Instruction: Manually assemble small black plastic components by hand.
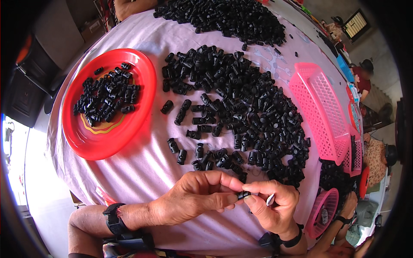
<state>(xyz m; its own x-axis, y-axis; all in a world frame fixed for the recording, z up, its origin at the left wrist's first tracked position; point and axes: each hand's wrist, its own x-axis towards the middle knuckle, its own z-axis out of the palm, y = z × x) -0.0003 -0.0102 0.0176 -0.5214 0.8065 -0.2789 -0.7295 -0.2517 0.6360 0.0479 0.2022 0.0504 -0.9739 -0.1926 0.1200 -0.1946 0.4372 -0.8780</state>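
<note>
Near the front edge of the cloth, both hands meet over one small black cord lock (243, 195). My left hand (200, 195), coming in from the left, pinches it between thumb and fingertips. From the right, my right hand (273, 204) has its thumb and index finger closed on the same piece. A small silvery pointed thing (270, 199) sticks out among the right fingers; its kind is not clear. Just beyond the hands spreads a large heap of black cord locks (241, 107). To the left, a red plate (144, 81) bears a smaller pile of cord locks (105, 96).
Pink cloth (142, 180) covers the table. Another black heap (223, 19) lies at the far side, near a person's arm (133, 7). Pink baskets (322, 112) stand at the right, with a round pink basket (322, 213) beside another person's hand (349, 205).
</note>
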